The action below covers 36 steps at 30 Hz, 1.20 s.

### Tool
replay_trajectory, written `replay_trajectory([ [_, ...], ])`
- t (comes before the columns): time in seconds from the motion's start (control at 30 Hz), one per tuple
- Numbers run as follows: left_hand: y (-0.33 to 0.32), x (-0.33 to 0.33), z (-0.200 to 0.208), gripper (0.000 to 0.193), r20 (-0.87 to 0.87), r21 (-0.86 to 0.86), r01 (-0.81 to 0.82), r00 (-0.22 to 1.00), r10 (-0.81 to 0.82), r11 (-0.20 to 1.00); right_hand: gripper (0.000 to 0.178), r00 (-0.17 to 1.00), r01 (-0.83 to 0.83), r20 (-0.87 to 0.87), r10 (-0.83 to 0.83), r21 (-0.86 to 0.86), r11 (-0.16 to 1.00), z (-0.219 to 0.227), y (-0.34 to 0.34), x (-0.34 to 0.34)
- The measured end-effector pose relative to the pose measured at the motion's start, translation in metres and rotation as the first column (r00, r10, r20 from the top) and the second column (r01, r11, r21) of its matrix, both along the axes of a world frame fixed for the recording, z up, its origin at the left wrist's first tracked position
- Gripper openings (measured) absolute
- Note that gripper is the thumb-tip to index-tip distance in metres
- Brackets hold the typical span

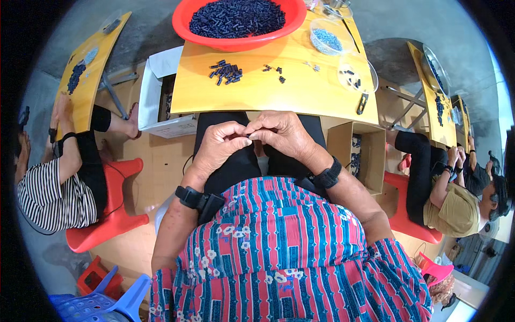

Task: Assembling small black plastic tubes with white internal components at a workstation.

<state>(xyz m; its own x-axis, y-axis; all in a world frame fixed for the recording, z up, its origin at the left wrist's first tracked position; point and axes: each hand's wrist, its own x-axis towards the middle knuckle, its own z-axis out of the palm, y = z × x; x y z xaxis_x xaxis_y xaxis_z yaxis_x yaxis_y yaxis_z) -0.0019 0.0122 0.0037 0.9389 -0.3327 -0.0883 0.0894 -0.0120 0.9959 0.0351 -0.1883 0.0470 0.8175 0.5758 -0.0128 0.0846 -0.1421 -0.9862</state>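
Observation:
Just off the front edge of the yellow table point(300, 102), above my lap, my left hand point(219, 145) and my right hand point(287, 135) meet at the fingertips. Thumb and forefinger are pinched on each. A small black piece point(248, 136) shows between them, mostly covered by the fingers, so its exact kind cannot be told. On the table ahead lies a loose pile of short black cylindrical parts point(226, 73). A few more black parts point(281, 79) are scattered to its right, with tiny pale pieces point(313, 67) beyond them.
A red basin point(185, 33) heaped with black parts stands at the back. A clear tub of silvery pieces point(326, 42), a clear lid point(374, 80) and a black cutter point(362, 104) are right. Boxes point(155, 129) point(338, 153) flank my legs. Co-workers sit either side.

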Motion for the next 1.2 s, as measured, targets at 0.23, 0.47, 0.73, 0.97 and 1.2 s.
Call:
replay_trajectory([
  [0.23, 0.001, -0.012, -0.001, 0.006, 0.069, 0.124, -0.124, 0.991, 0.116, 0.985, 0.008, 0.836, 0.465, 0.473, -0.277, -0.347, 0.814, -0.014, -0.020, 0.016],
  [0.47, -0.002, -0.012, 0.000, 0.008, 0.119, 0.152, -0.177, 0.980, 0.159, 0.972, 0.014, 0.793, 0.555, 0.509, -0.334, -0.378, 0.741, -0.025, -0.038, 0.046],
  [0.73, -0.005, -0.013, 0.002, 0.009, 0.096, 0.140, -0.187, 0.980, 0.174, 0.972, 0.015, 0.739, 0.626, 0.596, -0.315, -0.433, 0.649, -0.031, -0.030, 0.058],
  [0.97, -0.006, -0.010, 0.000, 0.008, 0.148, 0.148, -0.200, 0.973, 0.178, 0.969, 0.011, 0.747, 0.633, 0.560, -0.359, -0.433, 0.641, -0.038, -0.035, 0.059],
  [1.2, -0.009, -0.008, -0.004, 0.008, 0.150, 0.122, -0.214, 0.969, 0.195, 0.969, 0.013, 0.780, 0.569, 0.538, -0.320, -0.396, 0.720, -0.045, -0.044, 0.057],
])
